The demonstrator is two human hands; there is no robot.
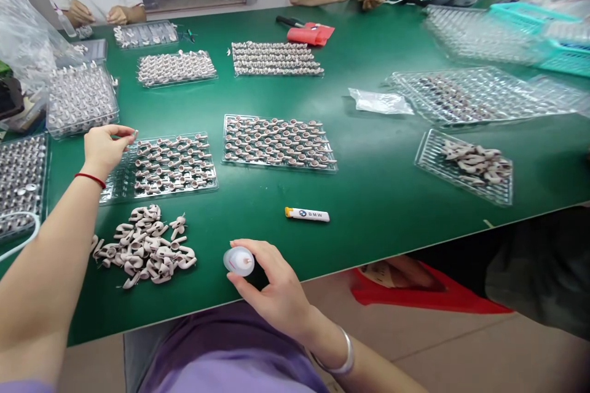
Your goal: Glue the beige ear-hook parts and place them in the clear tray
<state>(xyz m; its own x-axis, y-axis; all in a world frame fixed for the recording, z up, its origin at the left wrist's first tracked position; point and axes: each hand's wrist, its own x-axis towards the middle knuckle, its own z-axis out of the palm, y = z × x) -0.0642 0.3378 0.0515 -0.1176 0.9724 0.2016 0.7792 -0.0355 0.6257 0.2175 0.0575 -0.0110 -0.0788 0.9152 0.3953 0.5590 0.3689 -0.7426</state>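
My left hand [107,148] is held over the left end of a clear plastic tray [117,181], thumb and forefinger pinched together. A tiny pale bit shows at the fingertips, too small to name. Rows of beige earphone housings [173,163] fill the right part of this tray; its left slots are bare. Near the table's front edge, my right hand [276,288] has its thumb and fingers around a small translucent white bottle [238,261], seen from above. Between my arms lies a loose pile of beige earphone housings [150,249], some with short wires.
A filled tray [279,142] and a white lighter [308,215] lie ahead on the green table [369,178]. More trays stand at the left and back. On the right are a tray with heaped parts [479,163] and turquoise baskets [565,55]. Co-workers sit across the table.
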